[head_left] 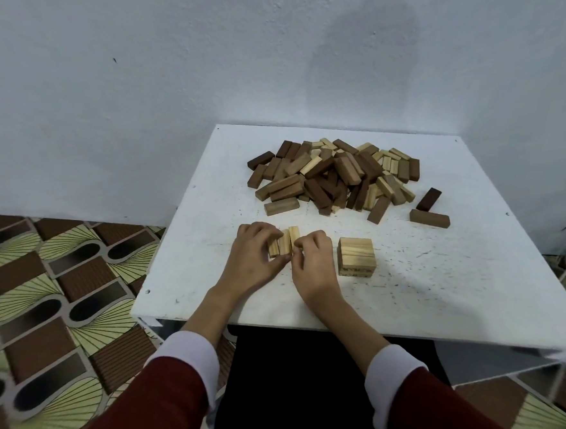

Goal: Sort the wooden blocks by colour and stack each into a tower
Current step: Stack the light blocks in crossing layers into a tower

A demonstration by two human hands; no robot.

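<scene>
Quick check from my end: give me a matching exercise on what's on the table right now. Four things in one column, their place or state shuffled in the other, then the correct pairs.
Things:
1. light blocks
2. light tower
3. mixed pile
4. two dark blocks

Places or states:
A. heaped unsorted at the far side of the white table
B. lying loose to the right of the heap
C. held side by side between the left hand and right hand
D. standing free, just right of the hands

Pairs: 1-C, 2-D, 3-A, 4-B
</scene>
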